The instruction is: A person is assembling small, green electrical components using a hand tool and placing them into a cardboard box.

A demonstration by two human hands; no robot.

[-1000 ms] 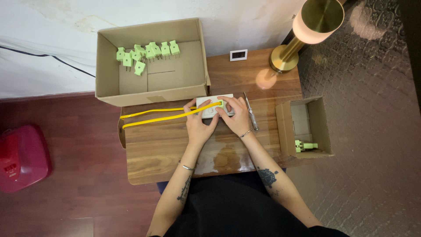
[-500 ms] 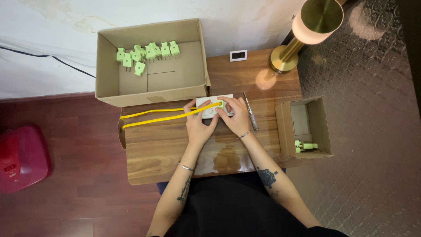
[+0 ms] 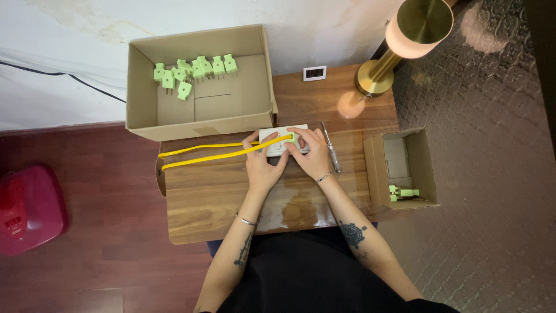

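Note:
Both my hands rest on a small white box-shaped device (image 3: 274, 139) at the back of the wooden table (image 3: 220, 197). My left hand (image 3: 262, 164) grips its left and near side. My right hand (image 3: 309, 152) holds its right end, fingers over a green piece at the end of a yellow flat cable (image 3: 202, 153). The cable runs as two strands leftwards to the table's left edge. A screwdriver (image 3: 331, 148) lies just right of my right hand.
A large open cardboard box (image 3: 200, 119) with several green plugs (image 3: 191, 71) stands at the back left. A smaller open box (image 3: 405, 168) with a green plug (image 3: 402, 192) sits right of the table. A brass lamp (image 3: 399, 40), a small white display (image 3: 314, 73), a red object (image 3: 26, 208) on the floor.

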